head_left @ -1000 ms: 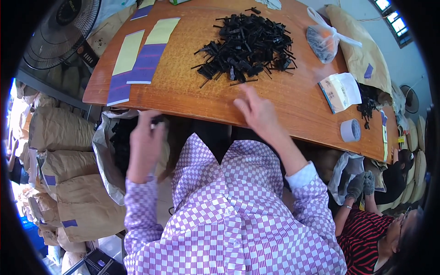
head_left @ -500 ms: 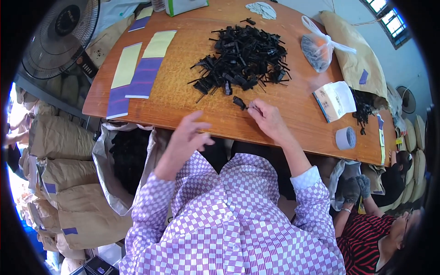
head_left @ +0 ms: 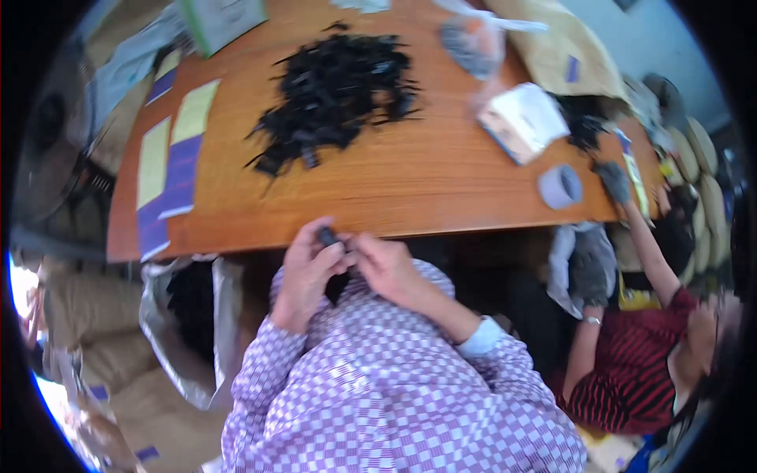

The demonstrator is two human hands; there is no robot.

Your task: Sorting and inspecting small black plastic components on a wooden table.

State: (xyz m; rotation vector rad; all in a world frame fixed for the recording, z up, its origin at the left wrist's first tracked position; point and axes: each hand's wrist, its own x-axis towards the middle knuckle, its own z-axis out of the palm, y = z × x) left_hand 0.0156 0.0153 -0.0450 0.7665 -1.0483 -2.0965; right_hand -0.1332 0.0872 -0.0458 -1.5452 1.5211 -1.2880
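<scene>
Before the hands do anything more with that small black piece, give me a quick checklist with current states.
1. Small black piece held: ok, pinched between left hand and right hand at the table edge.
2. Both hands meeting at the piece: ok, fingertips together.
3. Pile of black parts within view on the wooden table: ok.
4. Open grey bag beside the left arm: ok, mouth open.
5. Co-worker's hand apart from the hands: ok, far right, near the tape roll.
6. Piece's orientation: cannot tell, blurred.
</scene>
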